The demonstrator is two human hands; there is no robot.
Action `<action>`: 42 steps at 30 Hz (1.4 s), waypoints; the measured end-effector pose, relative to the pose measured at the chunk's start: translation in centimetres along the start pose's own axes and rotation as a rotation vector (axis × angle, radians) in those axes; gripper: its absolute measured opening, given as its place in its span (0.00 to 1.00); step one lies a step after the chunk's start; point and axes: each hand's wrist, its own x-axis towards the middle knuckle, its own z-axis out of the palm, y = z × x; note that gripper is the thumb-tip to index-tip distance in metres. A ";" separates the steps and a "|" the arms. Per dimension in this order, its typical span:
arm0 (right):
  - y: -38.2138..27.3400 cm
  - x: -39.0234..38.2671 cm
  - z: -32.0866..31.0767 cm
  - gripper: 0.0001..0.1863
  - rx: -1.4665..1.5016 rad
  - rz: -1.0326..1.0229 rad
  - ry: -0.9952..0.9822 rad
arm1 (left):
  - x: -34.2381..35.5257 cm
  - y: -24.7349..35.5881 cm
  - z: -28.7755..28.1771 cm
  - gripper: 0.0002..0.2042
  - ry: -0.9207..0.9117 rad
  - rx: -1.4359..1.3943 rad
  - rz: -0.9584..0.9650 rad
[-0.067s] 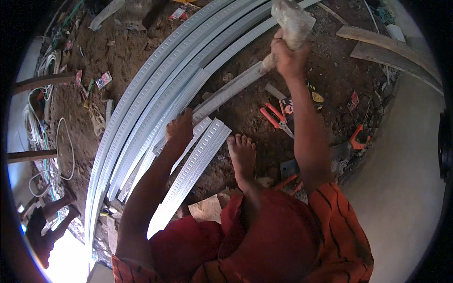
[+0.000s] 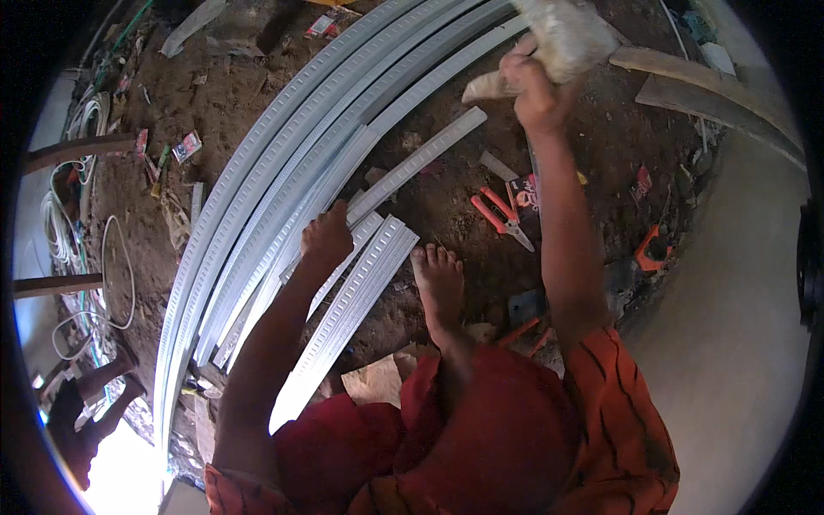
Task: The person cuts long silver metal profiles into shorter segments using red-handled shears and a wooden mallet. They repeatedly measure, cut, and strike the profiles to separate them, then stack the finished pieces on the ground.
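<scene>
My left hand (image 2: 328, 236), in the middle left, is closed around a narrow metal strip (image 2: 425, 159) that slants up to the right over the dirt. At the top right my right hand (image 2: 539, 94) grips a pale, crumpled bundle (image 2: 568, 39); whether it is cloth or plastic I cannot tell. A loose end of the bundle (image 2: 485, 87) sticks out to the left, apart from the strip's tip. Short slotted metal channels (image 2: 356, 296) lie just below my left hand. Red-handled snips (image 2: 505, 219) rest on the ground between my arms.
Long slotted metal channels (image 2: 266, 142) sweep across the left and top. Wooden boards (image 2: 712, 73) lean at the upper right. An orange tool (image 2: 654, 249) lies by the wall (image 2: 738, 343). White cable (image 2: 60, 223) hangs at the left, above another person's legs (image 2: 103, 386).
My right hand has moved up and right with the pale bundle, whose loose end has come away from the strip's tip. My left hand has stayed in place.
</scene>
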 end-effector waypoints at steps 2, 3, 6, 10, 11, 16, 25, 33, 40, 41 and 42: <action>1.0 1.9 -2.4 0.09 0.272 -0.056 0.086 | 1.0 0.1 -0.1 0.13 0.007 -0.026 0.004; 1.5 2.8 -3.5 0.09 0.407 -0.094 0.125 | 0.8 0.0 0.0 0.13 -0.009 -0.036 0.008; -0.6 6.2 -7.0 0.07 1.044 0.633 0.319 | 0.0 0.5 -0.6 0.13 -0.060 -0.048 -0.030; 0.6 -3.0 -0.4 0.06 0.475 0.675 0.114 | -0.1 1.2 -0.6 0.14 -0.051 -0.044 -0.008; 0.9 -3.1 -0.1 0.06 0.568 0.647 0.106 | 0.5 1.3 -0.3 0.15 -0.014 -0.063 -0.017; 0.1 3.1 -3.2 0.09 0.878 0.569 0.284 | 0.7 0.3 -0.3 0.13 -0.038 -0.076 -0.018; 0.4 -1.4 -0.3 0.09 0.332 0.521 -0.070 | 1.1 1.0 -0.4 0.13 0.027 -0.068 0.029; -3.5 3.4 -2.4 0.09 0.447 0.731 0.067 | 0.3 0.4 0.7 0.14 -0.018 -0.112 0.006; 0.5 -0.5 0.7 0.09 0.433 0.530 0.001 | 1.0 0.5 1.4 0.15 0.070 -0.069 0.045; -0.1 -0.3 1.0 0.08 0.508 0.641 0.056 | 0.8 0.6 0.9 0.17 -0.008 -0.076 0.008; -0.6 -0.1 1.2 0.07 0.581 0.754 0.110 | 0.7 0.6 0.4 0.17 -0.043 -0.078 -0.014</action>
